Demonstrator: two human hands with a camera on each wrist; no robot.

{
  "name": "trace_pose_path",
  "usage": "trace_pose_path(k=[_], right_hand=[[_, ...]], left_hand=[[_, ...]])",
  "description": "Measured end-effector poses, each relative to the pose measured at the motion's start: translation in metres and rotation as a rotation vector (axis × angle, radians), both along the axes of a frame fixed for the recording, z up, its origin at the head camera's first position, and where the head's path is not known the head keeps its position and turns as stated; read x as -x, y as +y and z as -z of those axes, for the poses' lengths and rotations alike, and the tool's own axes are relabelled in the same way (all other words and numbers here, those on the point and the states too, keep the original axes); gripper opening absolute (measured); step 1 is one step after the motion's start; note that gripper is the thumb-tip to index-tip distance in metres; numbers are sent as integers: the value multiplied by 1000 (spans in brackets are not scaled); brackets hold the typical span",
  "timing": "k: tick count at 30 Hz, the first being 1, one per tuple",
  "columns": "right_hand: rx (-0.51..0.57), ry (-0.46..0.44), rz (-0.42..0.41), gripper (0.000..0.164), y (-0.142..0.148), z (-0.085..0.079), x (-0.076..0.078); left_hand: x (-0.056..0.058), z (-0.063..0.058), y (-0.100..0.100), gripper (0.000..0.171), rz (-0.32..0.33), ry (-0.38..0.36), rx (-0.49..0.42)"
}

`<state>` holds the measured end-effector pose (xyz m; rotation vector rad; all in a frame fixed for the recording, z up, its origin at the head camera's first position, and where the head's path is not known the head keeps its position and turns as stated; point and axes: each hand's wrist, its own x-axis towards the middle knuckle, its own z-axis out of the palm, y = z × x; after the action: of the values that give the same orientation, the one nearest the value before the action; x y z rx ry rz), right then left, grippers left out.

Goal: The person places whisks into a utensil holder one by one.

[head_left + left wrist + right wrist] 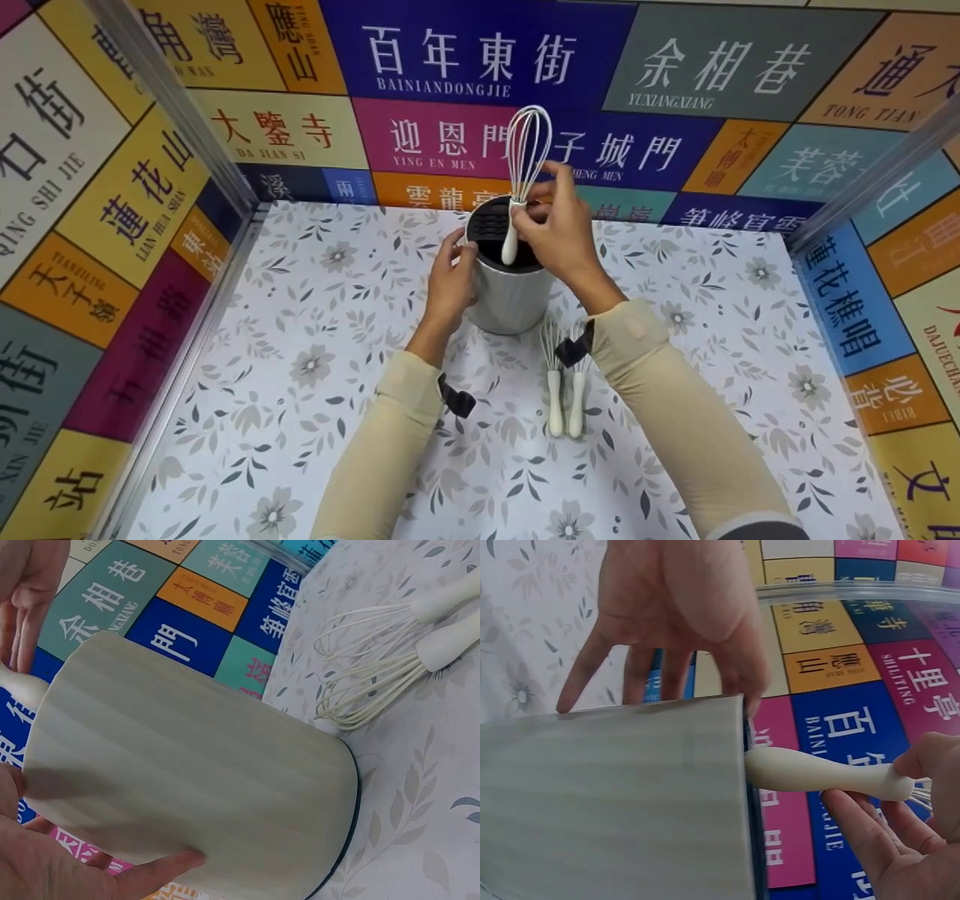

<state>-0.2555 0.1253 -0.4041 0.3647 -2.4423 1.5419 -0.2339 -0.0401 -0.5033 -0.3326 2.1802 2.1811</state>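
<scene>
In the head view, a whitish cylindrical utensil holder (511, 300) with a black slotted insert (491, 225) stands upright. My left hand (451, 285) rests against its left side, fingers spread straight along the wall and thumb by the rim. My right hand (562, 229) pinches a whisk (510, 244) at the top of its pale handle, white wire loops upward. The handle's lower end overlaps the holder's dark opening; from the right wrist, that handle (810, 771) meets the rim. Two more whisks (554, 401) lie side by side near the right sleeve.
A white tabletop (315, 442) with grey flowers and leaves spreads beneath everything. Colourful panels with Chinese lettering (480, 52) wall in the back and both sides. Metal posts (180, 112) stand at the back corners. Dark straps (456, 397) sit on both wrists.
</scene>
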Motion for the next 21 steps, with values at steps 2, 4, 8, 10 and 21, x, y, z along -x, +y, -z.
trace_pose_path(k=[2,4,8,10,21], right_hand=[[-21,1,-5,62,-3,6,2],[-37,1,-7,61,-6,12,4],[-60,-4,-9,61,-13,21,7],[-74,4,-12,59,-15,25,7],[-179,22,10,63,-25,42,6]], left_hand=[[0,0,0,47,-2,3,0],[1,1,0,47,-3,4,-2],[1,1,0,48,1,6,0],[1,1,0,49,1,7,0],[1,1,1,47,-8,38,10]])
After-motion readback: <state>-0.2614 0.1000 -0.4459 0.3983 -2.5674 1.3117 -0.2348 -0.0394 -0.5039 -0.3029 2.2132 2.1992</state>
